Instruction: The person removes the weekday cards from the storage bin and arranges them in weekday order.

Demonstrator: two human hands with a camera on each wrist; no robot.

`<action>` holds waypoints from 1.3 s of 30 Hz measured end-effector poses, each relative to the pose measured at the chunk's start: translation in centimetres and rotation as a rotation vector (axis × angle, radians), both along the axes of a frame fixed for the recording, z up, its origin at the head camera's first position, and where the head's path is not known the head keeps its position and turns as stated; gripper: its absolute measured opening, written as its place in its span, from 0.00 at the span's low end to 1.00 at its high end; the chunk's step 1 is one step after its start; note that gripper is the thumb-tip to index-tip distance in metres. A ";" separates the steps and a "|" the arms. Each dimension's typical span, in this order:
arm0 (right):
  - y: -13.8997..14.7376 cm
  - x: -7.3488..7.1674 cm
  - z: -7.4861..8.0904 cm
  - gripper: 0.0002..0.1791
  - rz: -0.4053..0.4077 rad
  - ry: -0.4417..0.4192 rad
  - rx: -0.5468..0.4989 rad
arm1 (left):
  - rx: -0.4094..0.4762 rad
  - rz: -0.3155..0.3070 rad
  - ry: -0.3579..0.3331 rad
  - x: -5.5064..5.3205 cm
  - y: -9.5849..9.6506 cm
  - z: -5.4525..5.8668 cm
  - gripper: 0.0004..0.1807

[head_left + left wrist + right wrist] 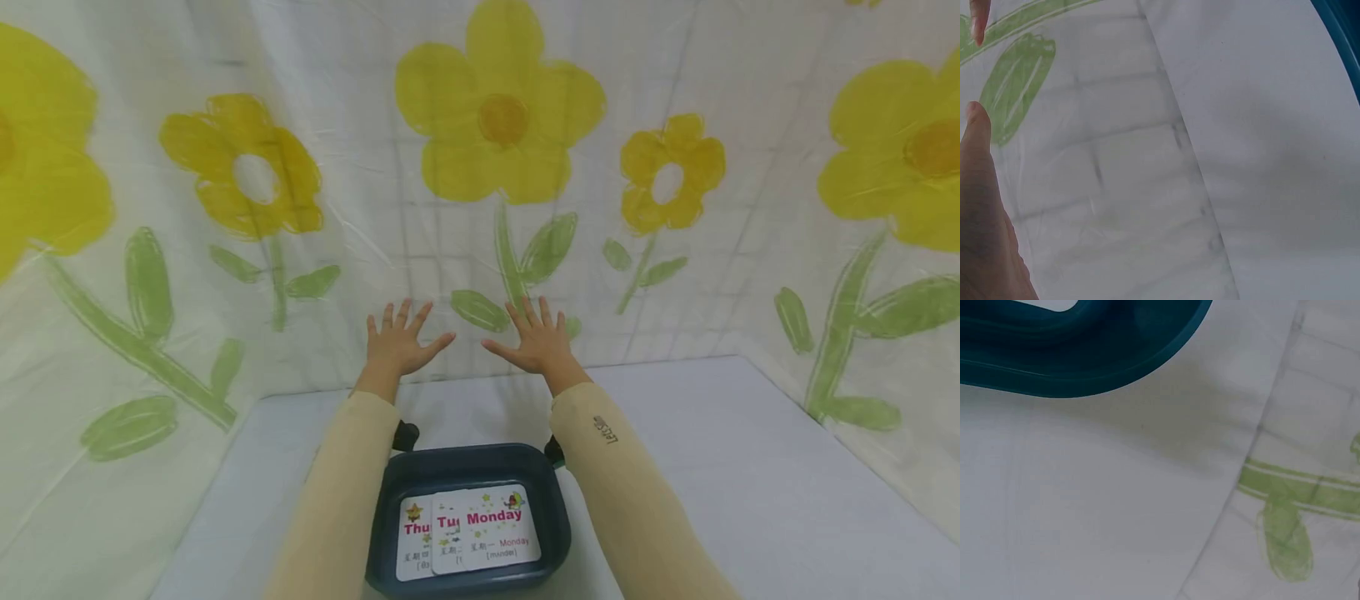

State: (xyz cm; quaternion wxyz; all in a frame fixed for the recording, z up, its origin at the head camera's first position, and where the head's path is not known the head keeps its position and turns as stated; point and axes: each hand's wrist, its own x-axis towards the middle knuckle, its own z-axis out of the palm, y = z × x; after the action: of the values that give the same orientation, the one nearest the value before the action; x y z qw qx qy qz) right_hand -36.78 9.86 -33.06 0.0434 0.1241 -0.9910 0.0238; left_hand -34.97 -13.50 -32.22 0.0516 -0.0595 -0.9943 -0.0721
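Both hands are raised beyond the basin, fingers spread and straight, holding nothing. The left hand (398, 343) and the right hand (537, 340) have their thumbs pointing toward each other with a gap between. In the left wrist view, part of the left hand (985, 212) shows at the lower left edge. A dark blue-green plastic basin (558, 517) stands on the table between the forearms. Inside lie three overlapping white word cards: the Monday card (498, 529) on top, then a partly covered card reading "Tu" (447, 542), and one reading "Thu" (412, 542) at the left.
The white table (750, 450) meets a hanging translucent sheet (360, 208) printed with yellow flowers and green leaves, which encloses the back and sides. The basin's rim (1085, 387) curves across the top of the right wrist view. Pale yellow sleeves (630, 483) cover both forearms.
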 end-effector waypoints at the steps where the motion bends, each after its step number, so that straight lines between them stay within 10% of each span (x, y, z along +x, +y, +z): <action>1: 0.1 0.1 -0.1 0.48 0.002 0.005 -0.007 | 0.001 -0.002 0.001 0.0 0.0 0.0 0.44; 39: 0.4 2.0 -2.2 0.41 0.241 -0.007 -0.192 | 0.031 -0.093 -0.044 1.6 -1.8 -1.4 0.39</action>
State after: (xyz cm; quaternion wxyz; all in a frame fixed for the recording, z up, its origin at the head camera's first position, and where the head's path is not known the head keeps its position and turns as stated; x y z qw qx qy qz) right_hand -34.74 10.31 -35.25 0.0485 0.2373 -0.9623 0.1238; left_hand -33.34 -15.28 -33.66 0.0269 -0.1035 -0.9901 -0.0910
